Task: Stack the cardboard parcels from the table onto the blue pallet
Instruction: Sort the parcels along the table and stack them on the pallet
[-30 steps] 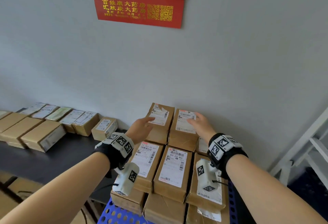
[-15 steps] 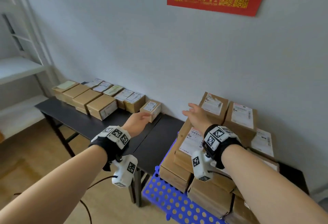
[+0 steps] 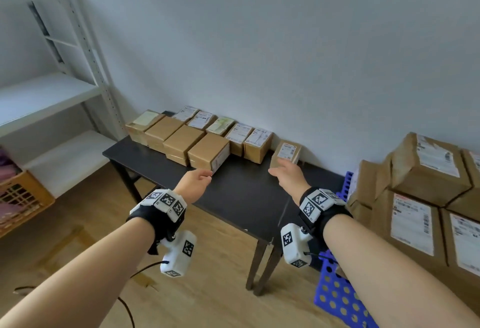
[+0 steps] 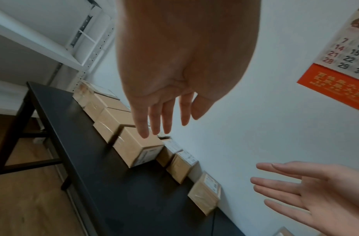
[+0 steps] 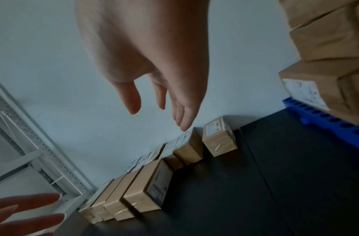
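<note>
Your left hand (image 3: 195, 181) and right hand (image 3: 287, 176) both hang over the black table (image 3: 241, 197), holding nothing. The wrist views show your fingers straight and loosely spread on each hand (the left hand's fingers (image 4: 152, 121) point down toward the front row). Just beyond your left hand sits the nearest brown parcel (image 3: 209, 153), end label facing you, its long axis running from you toward the wall; three more lie side by side to its left, aligned the same way. Beyond your right fingertips stands a small parcel (image 3: 285, 155) on its own, apart from the rows, label up. Behind the front row, a back row of labelled parcels (image 3: 231, 133) lines the wall. To your right, stacked parcels (image 3: 428, 187) already fill the blue pallet (image 3: 337, 299).
</note>
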`<state>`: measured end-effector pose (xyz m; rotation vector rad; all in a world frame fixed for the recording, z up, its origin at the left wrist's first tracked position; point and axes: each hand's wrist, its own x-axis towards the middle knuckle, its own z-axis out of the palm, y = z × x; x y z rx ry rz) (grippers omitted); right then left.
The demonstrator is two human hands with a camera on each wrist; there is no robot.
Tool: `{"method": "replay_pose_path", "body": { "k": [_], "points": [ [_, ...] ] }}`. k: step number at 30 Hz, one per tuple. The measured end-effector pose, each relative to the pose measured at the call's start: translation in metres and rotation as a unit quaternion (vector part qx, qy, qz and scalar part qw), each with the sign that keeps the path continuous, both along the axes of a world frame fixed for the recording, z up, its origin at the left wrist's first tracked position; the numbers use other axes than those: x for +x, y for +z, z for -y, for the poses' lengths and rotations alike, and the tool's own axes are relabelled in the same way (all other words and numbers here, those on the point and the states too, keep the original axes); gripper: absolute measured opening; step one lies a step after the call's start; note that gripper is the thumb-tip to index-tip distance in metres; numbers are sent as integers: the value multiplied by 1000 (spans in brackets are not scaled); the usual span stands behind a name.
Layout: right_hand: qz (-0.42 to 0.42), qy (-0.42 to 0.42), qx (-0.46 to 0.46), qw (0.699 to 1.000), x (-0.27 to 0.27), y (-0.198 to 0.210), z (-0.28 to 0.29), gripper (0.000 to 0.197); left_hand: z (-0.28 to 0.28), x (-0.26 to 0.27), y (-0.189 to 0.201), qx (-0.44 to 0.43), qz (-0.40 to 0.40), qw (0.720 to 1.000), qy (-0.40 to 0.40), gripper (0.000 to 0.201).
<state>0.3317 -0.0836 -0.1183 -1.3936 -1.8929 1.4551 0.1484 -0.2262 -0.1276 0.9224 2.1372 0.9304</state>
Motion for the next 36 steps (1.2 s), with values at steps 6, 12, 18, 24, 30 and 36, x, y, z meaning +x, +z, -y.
{"method": "replay_pose_path", "body": {
  "k": [6, 12, 18, 24, 30, 36],
  "points": [
    [10, 12, -33, 999, -72, -27, -1, 56, -6, -73, -18, -11, 14, 1000, 25, 33],
    [21, 11, -64, 998, -139, -60, -26, 55, -36, -132, -40, -8, 23, 999, 26, 32],
    [26, -2, -105, 994, -203, -90, -67, 55, -76, -195, -53, -32, 25, 999, 19, 33],
    [53, -19, -135, 989, -246, -109, -92, 58, -116, -232, -67, -47, 57, 997, -1, 36],
    [49, -56, -181, 981, -267, -125, -97, 67, -144, -254, -87, -48, 83, 995, -21, 36],
    [51, -117, -198, 972, -282, -141, -85, 74, -155, -274, -102, -57, 102, 991, -69, 35]
  ]
}}
